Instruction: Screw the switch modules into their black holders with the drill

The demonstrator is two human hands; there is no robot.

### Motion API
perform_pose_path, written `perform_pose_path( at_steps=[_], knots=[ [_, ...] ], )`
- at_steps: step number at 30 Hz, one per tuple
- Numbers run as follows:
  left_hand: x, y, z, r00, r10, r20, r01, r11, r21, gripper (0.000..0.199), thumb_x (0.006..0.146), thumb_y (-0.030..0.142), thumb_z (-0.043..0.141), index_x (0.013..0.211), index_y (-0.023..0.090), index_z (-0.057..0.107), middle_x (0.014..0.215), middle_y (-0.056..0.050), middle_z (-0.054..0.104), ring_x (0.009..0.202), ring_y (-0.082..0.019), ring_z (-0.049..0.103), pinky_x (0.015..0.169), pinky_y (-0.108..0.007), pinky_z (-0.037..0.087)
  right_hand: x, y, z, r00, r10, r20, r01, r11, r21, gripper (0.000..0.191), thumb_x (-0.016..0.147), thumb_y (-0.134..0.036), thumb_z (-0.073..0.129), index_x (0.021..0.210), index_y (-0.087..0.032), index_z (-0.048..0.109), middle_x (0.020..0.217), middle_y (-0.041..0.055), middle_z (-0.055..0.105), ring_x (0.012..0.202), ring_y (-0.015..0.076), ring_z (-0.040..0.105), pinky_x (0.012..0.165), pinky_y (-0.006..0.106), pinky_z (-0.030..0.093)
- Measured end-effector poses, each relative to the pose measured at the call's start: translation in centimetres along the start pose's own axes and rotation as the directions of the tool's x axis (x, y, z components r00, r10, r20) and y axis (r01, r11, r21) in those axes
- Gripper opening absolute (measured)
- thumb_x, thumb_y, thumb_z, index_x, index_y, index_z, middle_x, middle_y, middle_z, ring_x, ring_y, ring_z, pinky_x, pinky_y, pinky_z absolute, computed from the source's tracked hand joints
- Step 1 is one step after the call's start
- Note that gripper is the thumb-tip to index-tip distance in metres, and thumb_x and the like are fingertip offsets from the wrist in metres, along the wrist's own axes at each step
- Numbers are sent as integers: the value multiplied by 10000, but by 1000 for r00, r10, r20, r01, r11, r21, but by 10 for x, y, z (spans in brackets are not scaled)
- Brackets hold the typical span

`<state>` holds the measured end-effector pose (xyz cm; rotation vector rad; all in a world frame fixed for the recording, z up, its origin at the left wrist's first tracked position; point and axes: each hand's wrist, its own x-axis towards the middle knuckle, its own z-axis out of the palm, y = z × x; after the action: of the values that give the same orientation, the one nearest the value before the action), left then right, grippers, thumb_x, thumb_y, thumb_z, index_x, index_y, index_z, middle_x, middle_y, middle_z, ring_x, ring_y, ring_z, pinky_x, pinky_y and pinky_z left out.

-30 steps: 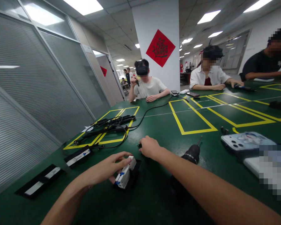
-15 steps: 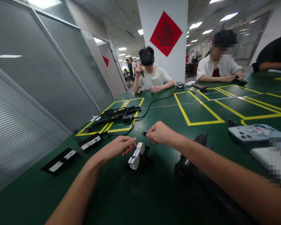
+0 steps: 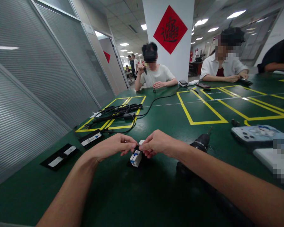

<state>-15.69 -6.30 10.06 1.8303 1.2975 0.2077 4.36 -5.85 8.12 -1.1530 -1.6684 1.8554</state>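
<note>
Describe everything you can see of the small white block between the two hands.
The white block is a narrow, boxy piece, plastic by its look, with small blue parts near its closer end. It sits on the green table, its length running away from the viewer and slightly rightward. A black piece at the fingertips of the left hand and right hand hides its middle; whether fingers touch the block is unclear.

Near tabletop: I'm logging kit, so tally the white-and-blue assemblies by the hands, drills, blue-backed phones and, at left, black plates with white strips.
White-and-blue assembly: 1
Drill: 1
Blue-backed phone: 1
Black plates with white strips: 2
Total: 5
</note>
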Motion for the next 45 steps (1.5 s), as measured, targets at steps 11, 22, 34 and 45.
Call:
perform_pose_path(
  at_steps=[11, 22, 34, 45],
  knots=[
    [-1, 1, 3, 998, -55, -19, 55, 998, -13, 333, 709, 489, 586, 854, 216, 708, 722, -19, 643, 642, -155, 516, 566, -251, 382, -3, -1, 6, 998, 59, 4, -59, 994, 89, 130, 785, -100, 608, 656, -86, 612, 480, -21, 565, 442, 80, 542, 526, 228, 520],
    [0, 1, 5, 994, -112, 7, 112, 979, -171, 301, 708, 442, 621, 841, 177, 678, 750, -27, 641, 685, -152, 563, 667, -282, 470, -5, -4, 7, 995, 103, -17, -102, 994, 45, 151, 846, -113, 570, 697, -112, 594, 538, -64, 552, 477, 68, 551, 530, 220, 511],
    [4, -6, 6, 984, -153, 90, 169, 961, -219, 335, 691, 472, 638, 832, 169, 645, 754, -29, 608, 662, -138, 547, 619, -256, 475, 1, 0, 8, 987, 156, -40, -161, 974, -157, 155, 865, -253, 571, 811, -112, 604, 671, -10, 626, 574, 106, 618, 541, 256, 536],
    [9, -19, 13, 964, -223, 144, 261, 897, -358, 427, 697, 479, 646, 953, 138, 631, 926, -83, 656, 823, -208, 618, 658, -310, 514, 5, 11, -5, 994, 99, 38, -97, 994, -51, 402, 816, -188, 631, 1194, -126, 510, 979, 71, 661, 781, 166, 663, 634, 301, 572]
  ],
)
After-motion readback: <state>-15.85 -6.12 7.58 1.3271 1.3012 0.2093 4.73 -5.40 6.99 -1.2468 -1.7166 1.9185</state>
